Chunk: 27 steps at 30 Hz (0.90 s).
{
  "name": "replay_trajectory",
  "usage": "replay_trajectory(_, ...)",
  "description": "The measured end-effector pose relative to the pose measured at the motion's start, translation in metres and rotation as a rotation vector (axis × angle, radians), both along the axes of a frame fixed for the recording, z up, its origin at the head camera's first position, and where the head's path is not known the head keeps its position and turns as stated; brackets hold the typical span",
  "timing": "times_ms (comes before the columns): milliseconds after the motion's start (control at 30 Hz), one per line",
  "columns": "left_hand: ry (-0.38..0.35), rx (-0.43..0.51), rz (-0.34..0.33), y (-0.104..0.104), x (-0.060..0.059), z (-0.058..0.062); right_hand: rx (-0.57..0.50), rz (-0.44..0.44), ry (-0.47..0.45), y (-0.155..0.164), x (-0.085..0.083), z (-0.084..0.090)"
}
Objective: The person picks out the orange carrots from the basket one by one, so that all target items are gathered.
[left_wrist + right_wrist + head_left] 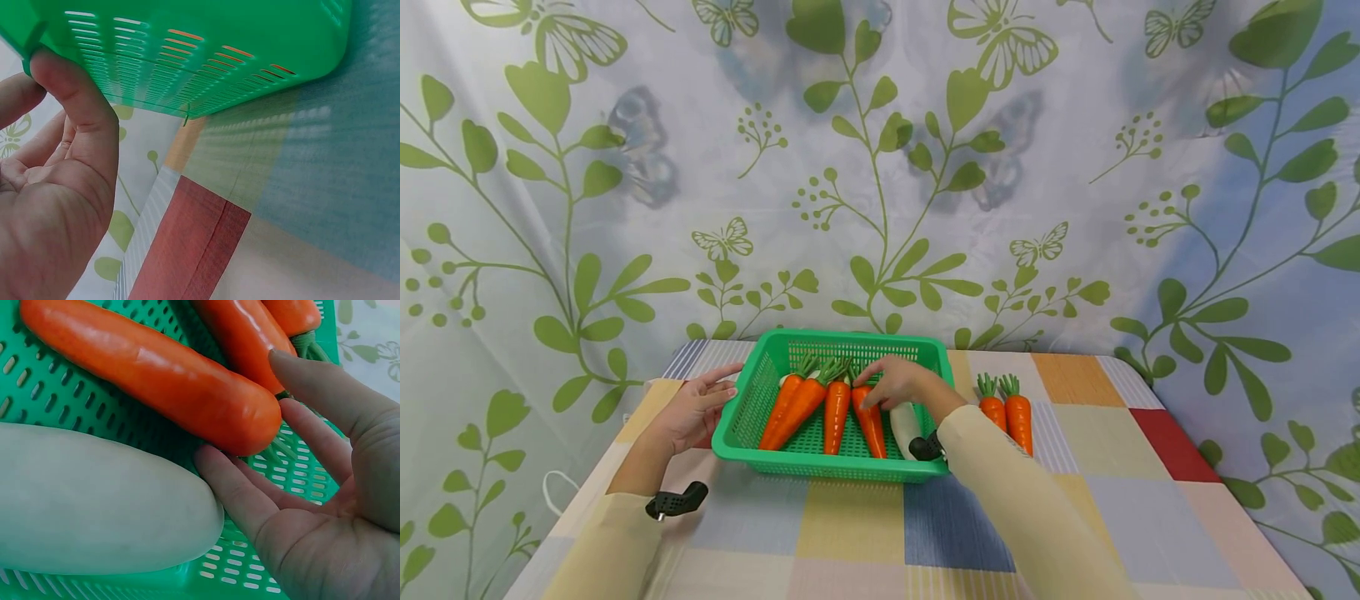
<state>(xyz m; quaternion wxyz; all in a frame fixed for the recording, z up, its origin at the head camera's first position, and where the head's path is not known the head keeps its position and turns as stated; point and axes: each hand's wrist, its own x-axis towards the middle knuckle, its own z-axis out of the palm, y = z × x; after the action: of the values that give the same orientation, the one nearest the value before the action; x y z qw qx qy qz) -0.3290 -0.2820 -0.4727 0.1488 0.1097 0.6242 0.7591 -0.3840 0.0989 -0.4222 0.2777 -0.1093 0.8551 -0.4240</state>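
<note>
The left hand [694, 406] steadies the green basket [752, 446] at its left rim, fingers straight, thumb pressed to the wall. Inside the basket, the right hand [901, 382] rests relaxed and open against a carrot [869, 421], just left of the white radish [904, 423]. Better to keep that rim braced while fingers settle the carrot flat.

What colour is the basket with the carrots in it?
Green; the basket shows best in the head view.
</note>
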Motion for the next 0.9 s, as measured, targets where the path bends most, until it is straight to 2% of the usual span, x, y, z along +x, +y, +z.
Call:
replay_trajectory(333, 0.003, -0.005, 0.000, -0.001, 0.001, 0.000, 0.049, -0.012, 0.005, -0.006, -0.002, -0.007)
replay_trajectory(767, -0.007, -0.019, 0.001, -0.001, 0.000, 0.001, 0.124, -0.047, 0.073, -0.012, 0.000, -0.004)
replay_trajectory(900, -0.005, -0.019, -0.003, -0.001, 0.000, 0.001, 0.128, -0.055, 0.068, -0.012, 0.000, -0.003)
